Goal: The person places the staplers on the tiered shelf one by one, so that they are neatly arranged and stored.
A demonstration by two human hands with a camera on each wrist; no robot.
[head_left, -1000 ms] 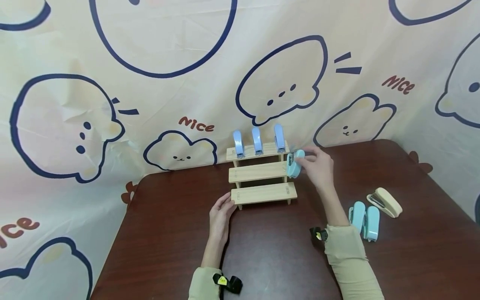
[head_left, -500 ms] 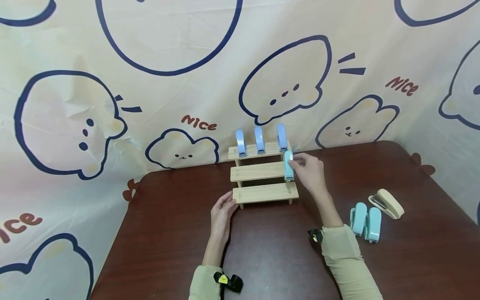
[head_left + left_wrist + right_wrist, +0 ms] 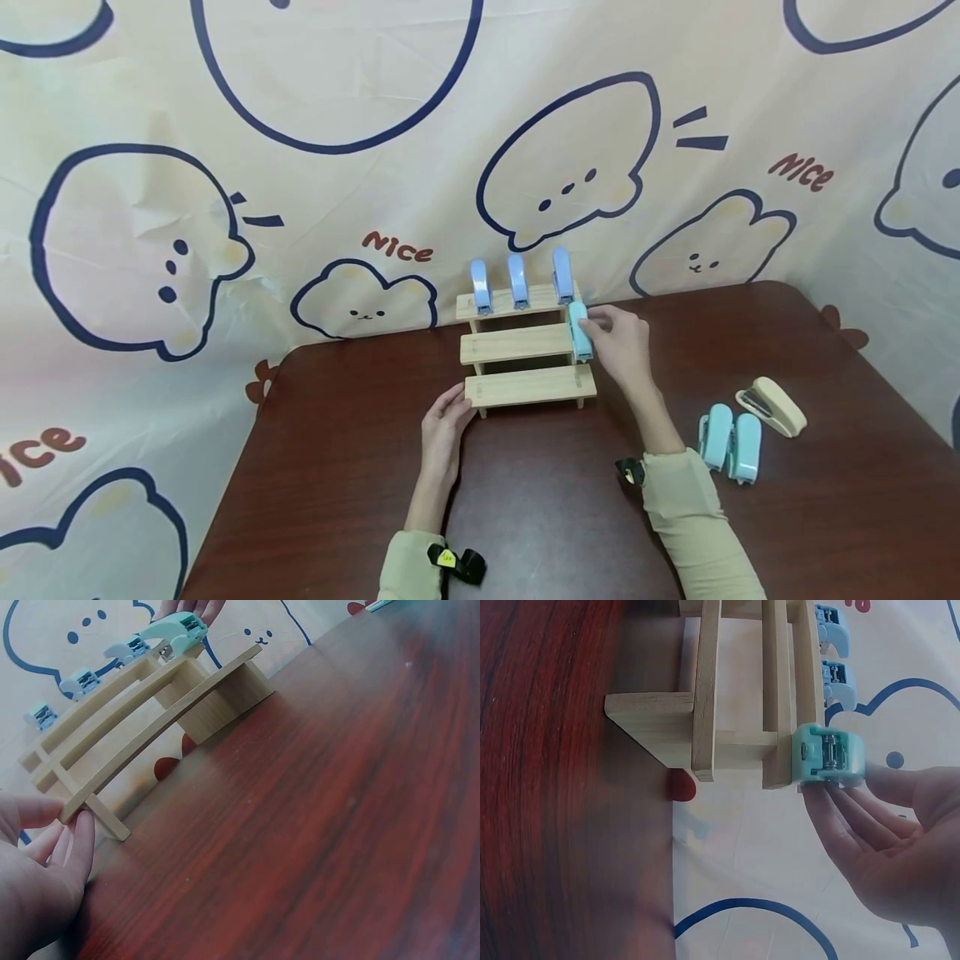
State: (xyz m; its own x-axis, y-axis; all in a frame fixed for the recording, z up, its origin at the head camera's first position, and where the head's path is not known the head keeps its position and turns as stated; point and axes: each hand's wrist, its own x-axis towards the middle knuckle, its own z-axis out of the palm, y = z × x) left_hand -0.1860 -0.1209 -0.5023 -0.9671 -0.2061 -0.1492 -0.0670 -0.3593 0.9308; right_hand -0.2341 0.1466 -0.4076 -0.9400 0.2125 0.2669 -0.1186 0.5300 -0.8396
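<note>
A three-step wooden rack [image 3: 529, 387] stands on the table. My left hand [image 3: 441, 433] pinches the left end of its lowest step, thumb [image 3: 37, 811] above and fingers below. My right hand [image 3: 624, 343] holds a mint-green stapler [image 3: 579, 332] at the right end of the middle step. In the right wrist view that stapler [image 3: 828, 756] sits right against the step's edge, thumb on one side and fingers on the other. Three blue staplers, the left one [image 3: 481, 287], the middle one [image 3: 518, 282] and the right one [image 3: 562, 275], stand in a row on the top step.
Two more mint-green staplers, one [image 3: 716, 437] beside the other [image 3: 745, 448], lie on the dark wooden table [image 3: 555, 508] to the right. Behind them is a cream stapler [image 3: 772, 407]. A printed cloth [image 3: 360, 192] hangs behind the table.
My right hand has moved left with the mint-green stapler, turning it upright over the right end of the middle step. Lately the stapler has shifted slightly right. My left hand keeps its grip on the rack.
</note>
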